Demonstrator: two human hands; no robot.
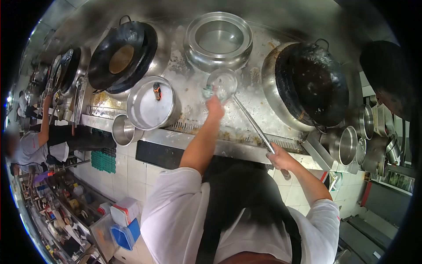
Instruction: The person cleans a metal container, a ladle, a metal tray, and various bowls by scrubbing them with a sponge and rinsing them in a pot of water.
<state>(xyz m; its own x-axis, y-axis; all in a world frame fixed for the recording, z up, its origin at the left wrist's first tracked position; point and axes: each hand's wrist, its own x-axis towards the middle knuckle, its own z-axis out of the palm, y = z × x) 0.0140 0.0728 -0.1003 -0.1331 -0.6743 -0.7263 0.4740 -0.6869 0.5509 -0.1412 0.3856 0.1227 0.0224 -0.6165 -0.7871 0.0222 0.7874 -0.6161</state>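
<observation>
My right hand (pixel 279 157) is closed round the long handle of a metal ladle (pixel 251 119). The ladle's round bowl rests low over the wet steel worktop (pixel 193 94), just in front of a large steel pot (pixel 218 37). At the left side of that bowl my left hand (pixel 215 105) is closed on a small greenish-white thing, blurred, which I cannot make out. To the left stands a steel basin (pixel 150 103) of whitish, foamy liquid, with a small black and orange object (pixel 157 91) in it.
Black woks stand at the left (pixel 118 57) and right (pixel 314 83). A small steel pot (pixel 125 130) sits at the front edge, beside the basin. Farther right are more steel pots (pixel 347 145). Another person (pixel 35 145) stands at the far left, one arm over the stove.
</observation>
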